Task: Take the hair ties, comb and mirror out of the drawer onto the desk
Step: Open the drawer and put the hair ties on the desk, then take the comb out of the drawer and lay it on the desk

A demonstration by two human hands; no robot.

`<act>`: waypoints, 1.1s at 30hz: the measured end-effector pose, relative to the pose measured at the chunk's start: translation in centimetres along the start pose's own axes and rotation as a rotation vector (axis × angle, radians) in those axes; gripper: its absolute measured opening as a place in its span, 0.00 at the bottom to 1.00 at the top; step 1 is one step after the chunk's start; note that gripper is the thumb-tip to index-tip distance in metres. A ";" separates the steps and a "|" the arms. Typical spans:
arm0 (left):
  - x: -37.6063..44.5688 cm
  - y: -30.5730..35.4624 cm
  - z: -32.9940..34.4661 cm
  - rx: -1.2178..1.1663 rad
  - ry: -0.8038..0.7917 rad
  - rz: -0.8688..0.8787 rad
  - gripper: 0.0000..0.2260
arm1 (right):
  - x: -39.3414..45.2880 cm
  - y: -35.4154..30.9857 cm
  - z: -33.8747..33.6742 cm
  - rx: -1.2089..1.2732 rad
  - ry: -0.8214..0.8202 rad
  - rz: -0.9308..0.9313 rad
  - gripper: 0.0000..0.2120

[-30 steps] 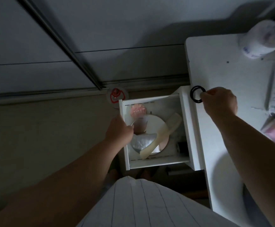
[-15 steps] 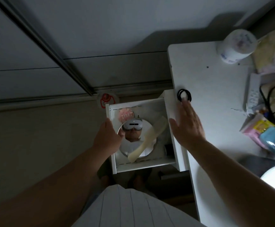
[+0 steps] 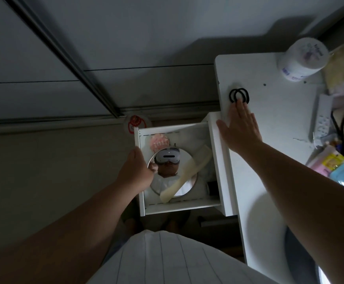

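Since a second before, my right hand (image 3: 241,128) had let go of the ties (image 3: 239,95) at the bench's (image 3: 273,124) left edge and lay flat, empty. Left hand (image 3: 136,170) gripped the drawer (image 3: 216,160) wall. Comb (image 3: 184,175) lay across the mirror (image 3: 173,173); lifting it first seemed best.

The room is dim and grey, the only bright patch a glow at the lower right corner, perhaps a lamp or window. A roll (image 3: 302,58) casts a long shadow across the wall. Wide-angle bending curves the desk (image 3: 273,124) edge; detail is soft and grainy.
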State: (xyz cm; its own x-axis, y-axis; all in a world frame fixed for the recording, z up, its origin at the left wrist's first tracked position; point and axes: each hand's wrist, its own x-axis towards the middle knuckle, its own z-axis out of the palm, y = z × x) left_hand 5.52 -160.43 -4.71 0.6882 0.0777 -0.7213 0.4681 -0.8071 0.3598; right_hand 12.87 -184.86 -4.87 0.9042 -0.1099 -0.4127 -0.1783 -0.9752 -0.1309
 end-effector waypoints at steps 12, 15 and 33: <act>-0.4 -0.5 -0.3 0.004 0.005 0.002 0.27 | -0.5 -0.1 0.0 0.074 0.076 -0.030 0.30; -0.3 -0.9 -0.3 0.019 -0.002 0.026 0.29 | -2.4 -0.8 -0.2 0.186 0.138 0.023 0.26; 1.3 -6.3 -0.7 0.183 -0.074 0.113 0.41 | -11.6 -8.6 11.6 0.848 -0.259 0.661 0.14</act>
State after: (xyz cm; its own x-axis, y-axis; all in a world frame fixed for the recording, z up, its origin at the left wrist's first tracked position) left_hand 3.90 -154.83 -7.51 0.6847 -0.0574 -0.7266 0.2775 -0.9013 0.3327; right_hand -0.57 -172.94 -9.36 0.4419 -0.4203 -0.7925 -0.8939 -0.2804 -0.3498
